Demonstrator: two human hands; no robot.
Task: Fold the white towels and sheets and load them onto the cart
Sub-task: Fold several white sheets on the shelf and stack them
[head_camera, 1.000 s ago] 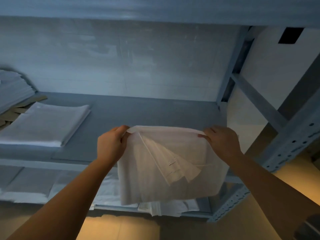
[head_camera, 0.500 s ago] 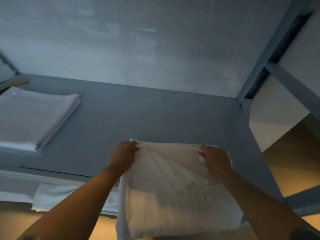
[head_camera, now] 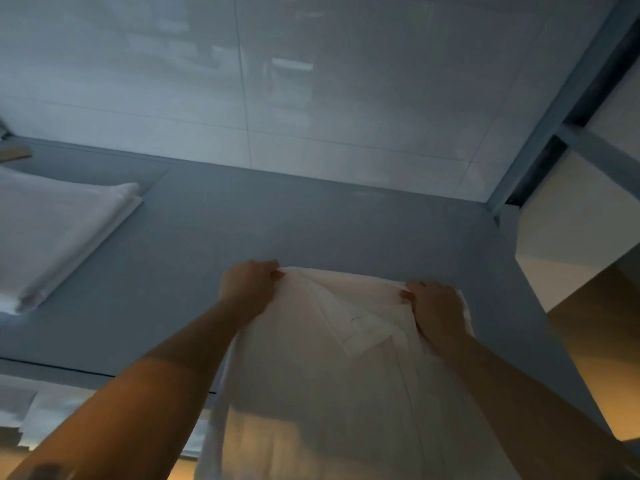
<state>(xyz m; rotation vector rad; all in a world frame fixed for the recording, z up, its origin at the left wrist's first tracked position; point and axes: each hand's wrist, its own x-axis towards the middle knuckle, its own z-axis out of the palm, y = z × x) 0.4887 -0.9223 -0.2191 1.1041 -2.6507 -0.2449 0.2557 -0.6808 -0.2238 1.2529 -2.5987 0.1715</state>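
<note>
As both hands, left hand (head_camera: 247,289) and right hand (head_camera: 437,311), pinch the folded white sheet (head_camera: 322,382) by its top corners over the shelf (head_camera: 311,230), it looks soft and light.

The room is dim, washed in cool blue-grey. Warm amber light glows low at the right and along the bottom edge. The tiled wall (head_camera: 311,98) carries faint, smeared reflections. Everything looks soft and slightly blurred, and straight lines lean outward towards the corners.
</note>
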